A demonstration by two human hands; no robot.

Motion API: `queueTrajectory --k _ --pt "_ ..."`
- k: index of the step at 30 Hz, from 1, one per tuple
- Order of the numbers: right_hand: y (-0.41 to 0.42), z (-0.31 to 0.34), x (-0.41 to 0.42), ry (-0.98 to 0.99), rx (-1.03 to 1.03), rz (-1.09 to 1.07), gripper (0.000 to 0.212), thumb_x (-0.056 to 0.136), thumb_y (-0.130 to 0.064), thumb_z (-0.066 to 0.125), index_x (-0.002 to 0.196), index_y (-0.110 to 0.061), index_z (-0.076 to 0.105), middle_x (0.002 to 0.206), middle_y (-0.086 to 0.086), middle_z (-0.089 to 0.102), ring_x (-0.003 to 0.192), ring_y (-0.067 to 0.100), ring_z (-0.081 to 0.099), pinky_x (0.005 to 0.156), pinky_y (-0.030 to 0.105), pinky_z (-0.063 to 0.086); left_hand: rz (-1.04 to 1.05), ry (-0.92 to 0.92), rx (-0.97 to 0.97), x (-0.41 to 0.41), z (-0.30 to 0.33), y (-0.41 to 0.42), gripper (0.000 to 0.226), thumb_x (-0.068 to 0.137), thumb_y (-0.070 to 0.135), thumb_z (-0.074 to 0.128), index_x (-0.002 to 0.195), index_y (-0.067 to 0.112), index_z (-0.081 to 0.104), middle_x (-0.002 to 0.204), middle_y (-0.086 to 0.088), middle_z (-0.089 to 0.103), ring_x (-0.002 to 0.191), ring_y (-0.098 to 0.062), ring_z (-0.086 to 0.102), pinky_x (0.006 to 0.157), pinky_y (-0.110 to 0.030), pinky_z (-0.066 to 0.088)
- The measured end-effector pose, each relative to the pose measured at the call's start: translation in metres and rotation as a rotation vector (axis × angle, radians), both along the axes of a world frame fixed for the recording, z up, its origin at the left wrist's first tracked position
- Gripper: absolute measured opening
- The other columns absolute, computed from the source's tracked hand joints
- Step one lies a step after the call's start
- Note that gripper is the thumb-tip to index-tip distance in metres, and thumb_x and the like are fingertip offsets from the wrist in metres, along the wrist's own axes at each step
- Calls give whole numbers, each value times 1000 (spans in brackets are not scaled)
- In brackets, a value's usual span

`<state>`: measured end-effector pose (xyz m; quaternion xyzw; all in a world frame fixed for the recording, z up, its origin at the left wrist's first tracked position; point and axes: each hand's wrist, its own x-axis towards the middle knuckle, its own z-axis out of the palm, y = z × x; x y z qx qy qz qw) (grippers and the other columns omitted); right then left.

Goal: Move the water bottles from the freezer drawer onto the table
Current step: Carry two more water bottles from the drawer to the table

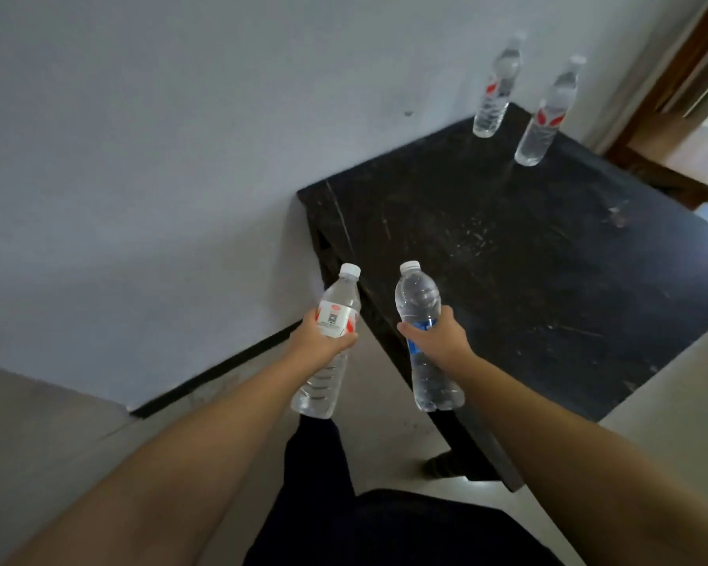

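A pale wall point(160, 136) backs a dark, scuffed table point(528, 279) that stands on a grey floor point(37, 443). Two clear water bottles, one at the wall point(493, 96) and one just beside it point(542, 120), stand upright at the table's far end. The left hand point(317, 341) grips a red-and-white-labelled bottle point(330, 341) short of the table's near corner. The right hand point(440, 337) grips a blue-labelled bottle point(424, 332) over the table's near edge, both bottles cap-up.

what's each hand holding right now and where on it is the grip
Left hand grips the red-labelled bottle around its label, mid-body. Right hand grips the blue-labelled bottle around its waist at the label.
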<state>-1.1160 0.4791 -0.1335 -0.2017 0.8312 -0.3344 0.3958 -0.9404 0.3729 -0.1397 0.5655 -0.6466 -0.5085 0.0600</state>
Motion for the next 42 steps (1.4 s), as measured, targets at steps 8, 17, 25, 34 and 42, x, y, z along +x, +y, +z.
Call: queueTrajectory --k 8,17,25,34,42 --pt "-90 19 -49 13 -90 -356 65 85 -35 71 135 -12 35 115 3 52 96 16 51 79 31 42 -330 -36 -27 -99 18 -147 73 73 41 78 130 18 39 121 -2 58 111 -22 59 96 -43 51" --pt "-100 31 -109 87 -126 -681 63 80 -28 76 129 -12 40 109 -1 53 100 19 54 82 31 41 -546 -4 -9 -223 34 -189 74 72 38 79 130 14 40 124 -3 58 115 -24 58 95 -36 48" --pt "-62 29 -203 230 -240 -961 63 78 -15 77 129 -13 42 112 2 58 101 20 56 85 30 42 -794 128 31 -358 42 -157 63 72 31 81 123 19 45 112 2 60 110 -21 60 93 -34 48" --pt "-35 20 -347 356 -279 -1049 65 78 -13 77 132 -7 41 125 11 58 112 26 57 91 29 42 -722 272 73 -515 37 -107 68 74 24 80 131 17 44 121 -3 61 110 -19 59 91 -28 45" --pt "-20 -2 -435 436 -327 -1124 67 79 -18 77 134 -9 39 121 1 54 108 16 54 89 18 39 -781 370 37 -605 21 -77 70 77 16 79 135 14 40 122 -4 59 105 -9 53 88 -19 40"
